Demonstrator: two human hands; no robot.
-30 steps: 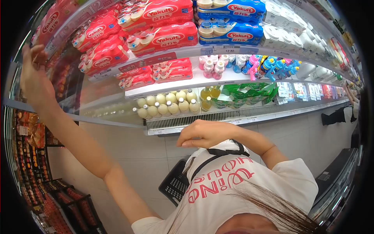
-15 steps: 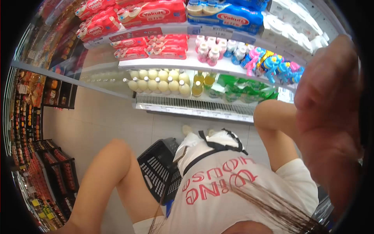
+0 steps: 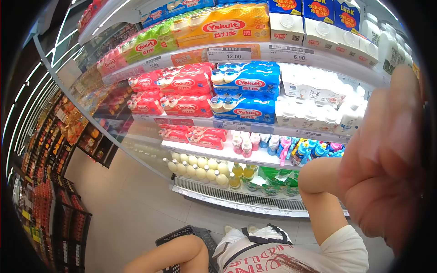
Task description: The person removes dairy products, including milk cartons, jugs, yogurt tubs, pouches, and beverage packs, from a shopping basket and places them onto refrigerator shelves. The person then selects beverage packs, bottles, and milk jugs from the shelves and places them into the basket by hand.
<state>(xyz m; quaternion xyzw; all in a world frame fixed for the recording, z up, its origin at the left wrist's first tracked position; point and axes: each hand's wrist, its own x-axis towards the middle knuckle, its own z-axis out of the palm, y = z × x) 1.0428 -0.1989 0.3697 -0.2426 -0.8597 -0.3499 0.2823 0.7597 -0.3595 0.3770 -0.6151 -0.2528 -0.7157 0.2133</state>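
Observation:
My right hand (image 3: 382, 159) is raised very close to the camera at the right edge, large and blurred. Its fingers run up toward the edge of the picture, where darkness hides part of them; whether they hold anything cannot be made out. Behind it stand white bottles (image 3: 391, 43) and white-capped packs (image 3: 314, 111) on the cooler shelves. My left arm (image 3: 182, 252) is bent at the bottom, with the hand outside the picture. A black shopping basket (image 3: 209, 239) is beside my body, partly covered by that arm.
An open cooler holds red Yakult packs (image 3: 185, 104), blue Yakult packs (image 3: 246, 111), an orange pack (image 3: 223, 27), milk cartons (image 3: 321, 29), round pale bottles (image 3: 200, 168) and green bags (image 3: 273, 182). A glass side panel (image 3: 109, 132) ends it. Stocked shelving (image 3: 63, 204) lines the left.
The view has tilted upward, bringing higher shelves and price labels into sight. My left arm now sits lower in the picture. My right hand stays raised near the camera.

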